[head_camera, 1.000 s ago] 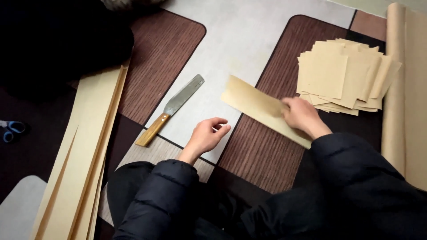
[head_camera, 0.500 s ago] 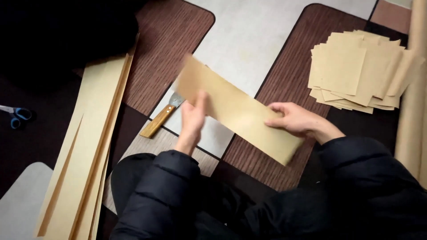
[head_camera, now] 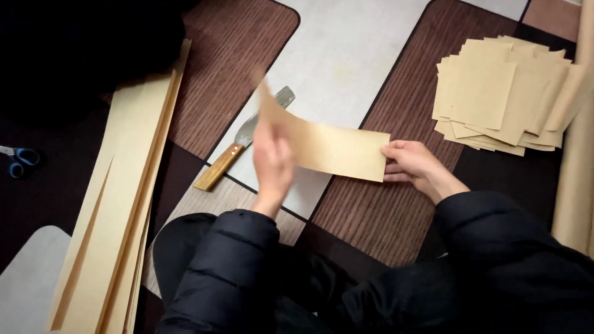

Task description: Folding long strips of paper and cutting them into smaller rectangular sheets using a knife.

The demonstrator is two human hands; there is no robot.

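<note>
Both hands on one tan paper strip (head_camera: 328,145), held up off the floor mat (head_camera: 346,55), roughly centre frame. Right hand (head_camera: 411,164) pinches the strip's end at 3 o'clock, fingers closed on the edge, thumb on the near face. Left hand (head_camera: 272,158) at the strip's other end, motion-blurred; fingers look closed against the paper, but grip detail can't be told. Strip's left end curls upward toward 11 o'clock. Behind the strip, at 10 o'clock from the left hand, a knife (head_camera: 244,139) lies flat on the mat: wooden handle toward 7 o'clock, wide metal blade toward 1 o'clock, partly hidden by paper. Stack of cut tan paper sheets (head_camera: 495,99) at 2 o'clock, fanned loosely, well apart from the hands. Long tan paper strips (head_camera: 117,204) run along the 9 o'clock side, top to bottom. Blue-handled scissors (head_camera: 21,159) at far 9 o'clock edge. Rolled tan paper (head_camera: 575,179) along the 3 o'clock edge.
</note>
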